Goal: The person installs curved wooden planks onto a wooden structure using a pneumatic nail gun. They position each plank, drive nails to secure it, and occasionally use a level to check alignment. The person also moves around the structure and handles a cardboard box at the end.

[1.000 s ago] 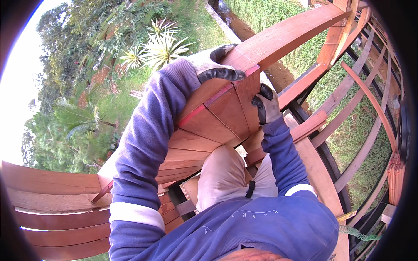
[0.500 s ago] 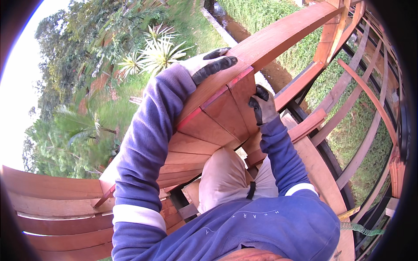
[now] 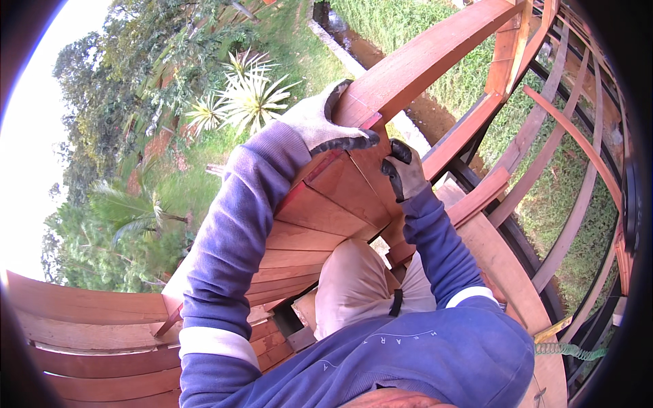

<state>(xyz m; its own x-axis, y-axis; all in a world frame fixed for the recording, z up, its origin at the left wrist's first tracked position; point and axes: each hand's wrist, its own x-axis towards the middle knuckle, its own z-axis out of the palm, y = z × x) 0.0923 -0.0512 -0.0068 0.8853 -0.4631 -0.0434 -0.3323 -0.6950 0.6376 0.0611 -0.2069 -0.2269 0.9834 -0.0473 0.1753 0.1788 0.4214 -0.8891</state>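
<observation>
I have the left hand [image 3: 314,122] gripping the edge of the curved beam [image 3: 435,58], upper centre; whether the right grip [image 3: 408,173], by the fanned boards [image 3: 340,185], is closed, I can't tell. Open room lies upper left, over grass [image 3: 309,68].

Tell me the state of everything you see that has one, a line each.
Curved rail: lying across the boards' upper ends.
Left hand: gloved, thumb and fingers spread across the rail.
Right hand: gloved, fingers curled, at the end board's side.
Wedge-shaped boards: set side by side, narrow seams, reddened upper edges.
Slats on the right: spaced apart.
Green hose: coiled.
</observation>
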